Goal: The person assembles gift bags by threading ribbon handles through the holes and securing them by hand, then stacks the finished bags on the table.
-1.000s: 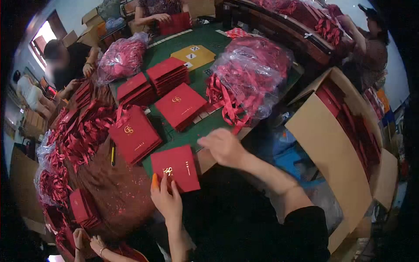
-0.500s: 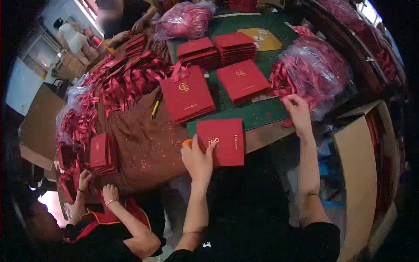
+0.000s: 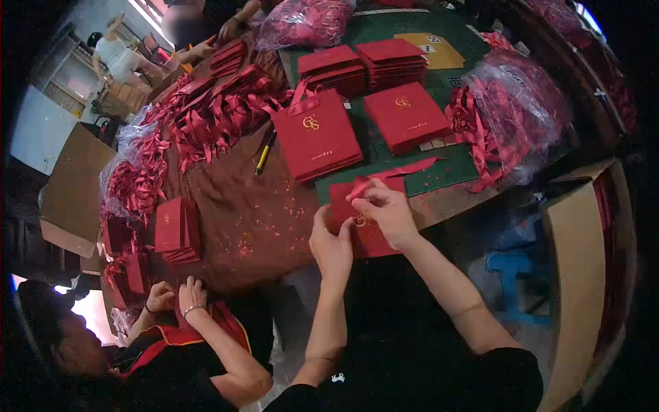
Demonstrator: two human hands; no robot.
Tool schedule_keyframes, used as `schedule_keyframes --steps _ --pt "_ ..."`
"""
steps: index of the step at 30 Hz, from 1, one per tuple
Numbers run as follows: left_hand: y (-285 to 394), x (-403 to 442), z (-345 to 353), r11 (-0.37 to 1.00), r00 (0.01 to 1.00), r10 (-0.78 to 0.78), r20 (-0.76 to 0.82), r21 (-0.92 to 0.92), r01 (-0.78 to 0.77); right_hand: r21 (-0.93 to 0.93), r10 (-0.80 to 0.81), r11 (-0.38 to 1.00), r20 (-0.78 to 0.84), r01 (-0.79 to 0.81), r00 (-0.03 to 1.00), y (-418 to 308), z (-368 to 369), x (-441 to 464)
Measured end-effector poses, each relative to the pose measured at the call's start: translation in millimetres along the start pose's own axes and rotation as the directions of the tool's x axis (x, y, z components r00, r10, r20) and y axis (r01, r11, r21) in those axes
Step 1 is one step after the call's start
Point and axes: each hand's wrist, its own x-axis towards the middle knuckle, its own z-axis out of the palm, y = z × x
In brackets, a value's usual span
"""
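Note:
A small red gift bag with gold lettering lies at the table's front edge, its middle partly covered by my hands. My left hand is at the bag's left edge, thumb over its front; the other fingers are partly hidden. Above the bag's upper part, my right hand pinches a red ribbon, whose tail trails right over the green mat. Behind are a stack of larger-looking red bags with a ribbon handle and another red stack.
A plastic-wrapped ribbon bundle lies right, a yellow cutter knife left of the stacks. Ribbon-handled bags pile up at the far left. A co-worker's hands are at lower left. An open cardboard box stands right.
My right hand has moved left from the ribbon bundle to the bag, bringing a red ribbon with it. My left hand stays by the bag's left edge. The view has shifted slightly.

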Motion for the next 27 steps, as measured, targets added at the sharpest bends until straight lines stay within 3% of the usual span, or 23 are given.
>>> schedule_keyframes --steps 1,2,3,6,12,15,16,18,20,22,27 --pt "2 1 -2 0.989 1.0 -0.026 0.005 -0.143 0.027 -0.268 -0.226 0.94 -0.032 0.209 0.974 5 0 6" --pt "1 1 -3 0.989 1.0 -0.03 0.002 -0.145 0.03 -0.515 -0.44 0.77 0.0 0.377 0.898 12 -1 11" --pt "0 2 -6 0.981 0.995 -0.089 0.047 -0.169 0.096 -0.437 -0.248 0.878 -0.072 0.193 0.966 20 -9 15" --pt "5 3 -8 0.943 0.973 -0.2 0.119 -0.247 0.224 -0.299 -0.119 0.951 -0.118 0.079 0.986 18 -2 8" --pt "-5 8 0 0.786 0.954 -0.248 0.17 -0.54 0.301 -0.397 -0.239 0.893 -0.014 0.214 0.971 23 -9 9" --pt "-4 9 1 0.735 0.951 -0.255 0.175 -0.604 0.308 -0.387 -0.065 0.921 -0.052 0.04 0.996 17 -5 6" --pt "-4 9 2 0.708 0.949 -0.26 0.177 -0.634 0.312 -0.389 -0.067 0.92 -0.051 0.042 0.996 19 -6 6" --pt "-5 8 3 0.696 0.95 -0.262 0.169 -0.649 0.307 -0.551 -0.225 0.812 0.005 0.19 0.974 25 -7 9" --pt "-8 8 4 0.685 0.95 -0.267 0.163 -0.662 0.306 -0.574 -0.235 0.796 0.0 0.192 0.972 20 -4 7" --pt "-12 7 6 0.682 0.949 -0.278 0.148 -0.665 0.304 -0.696 -0.302 0.662 0.09 0.277 0.949 25 -8 10" --pt "-11 4 7 0.686 0.946 -0.298 0.128 -0.661 0.305 -0.767 -0.316 0.579 0.103 0.278 0.943 25 -5 10"
